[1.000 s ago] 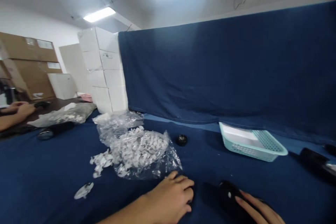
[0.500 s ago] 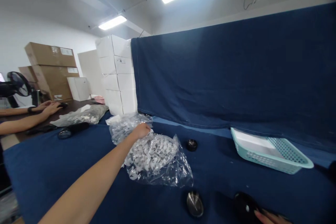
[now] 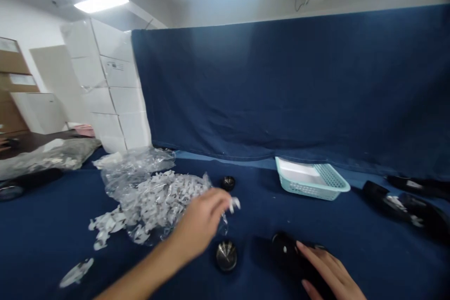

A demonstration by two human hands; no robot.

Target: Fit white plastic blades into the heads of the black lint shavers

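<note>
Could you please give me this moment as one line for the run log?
left hand: pinching white scrap | right hand: on black cylinder | nearby: plastic bag of white scraps

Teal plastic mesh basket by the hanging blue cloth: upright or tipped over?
Upright: the teal plastic mesh basket sits flat on the dark blue cloth, rim up, white insert inside.

"The left hand (image 3: 200,225)?"
"Pinched a white scrap (image 3: 234,204), a steel-topped cap (image 3: 226,256) at six o'clock."
"And the right hand (image 3: 328,272)?"
"Lay on a black cylinder (image 3: 284,248), a teal basket (image 3: 312,180) at twelve o'clock."
</note>
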